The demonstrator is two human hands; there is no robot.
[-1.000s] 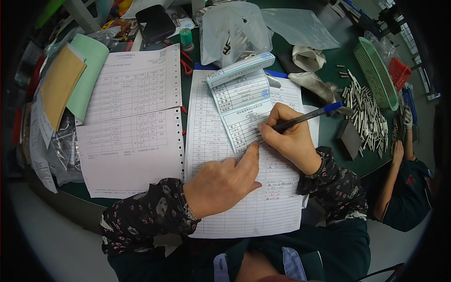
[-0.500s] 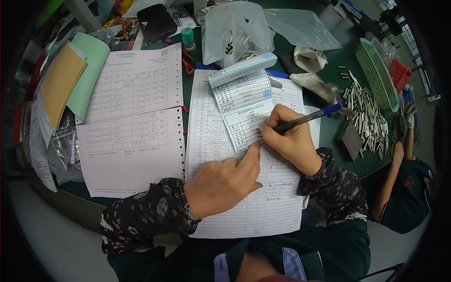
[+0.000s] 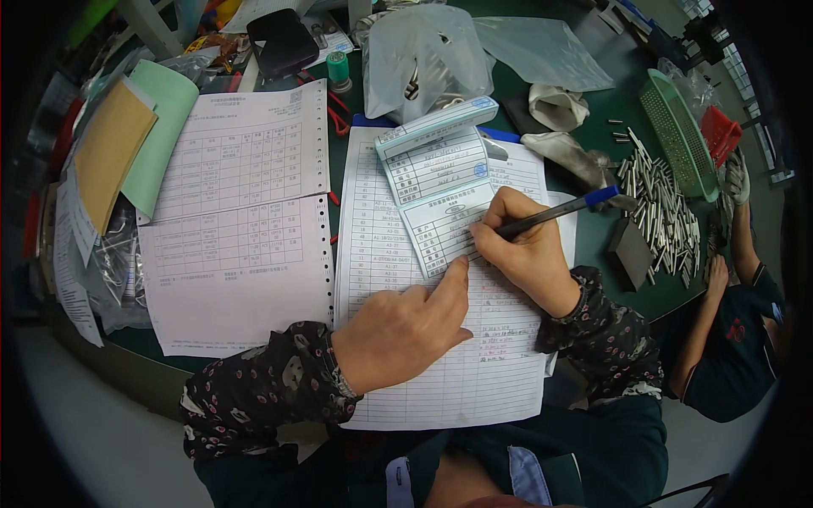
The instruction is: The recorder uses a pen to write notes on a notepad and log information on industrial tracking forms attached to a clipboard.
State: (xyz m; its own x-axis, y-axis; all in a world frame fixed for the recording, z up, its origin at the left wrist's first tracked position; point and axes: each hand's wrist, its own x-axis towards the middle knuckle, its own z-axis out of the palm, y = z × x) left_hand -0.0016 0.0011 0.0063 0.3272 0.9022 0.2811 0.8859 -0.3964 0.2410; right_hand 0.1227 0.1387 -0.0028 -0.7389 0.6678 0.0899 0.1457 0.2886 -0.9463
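Observation:
My right hand is closed around a dark pen with a blue end cap, its tip hidden behind the fingers at a pad of printed labels. The label strip has a folded-over upper end and lies tilted on ruled, handwritten sheets. With its index finger stretched out, my left hand presses the lower edge of the label. The thumb of that hand is spread and its other fingers lie partly curled on the sheets.
Printed forms lie at left beside a brown envelope. At the back are a clear plastic bag and a black phone-like object. Metal pins, a dark block and a green basket lie right, near a co-worker's arm.
The co-worker's gloved hand at the right has moved farther away, beside the red basket. My hands, the pen and the labels have hardly moved.

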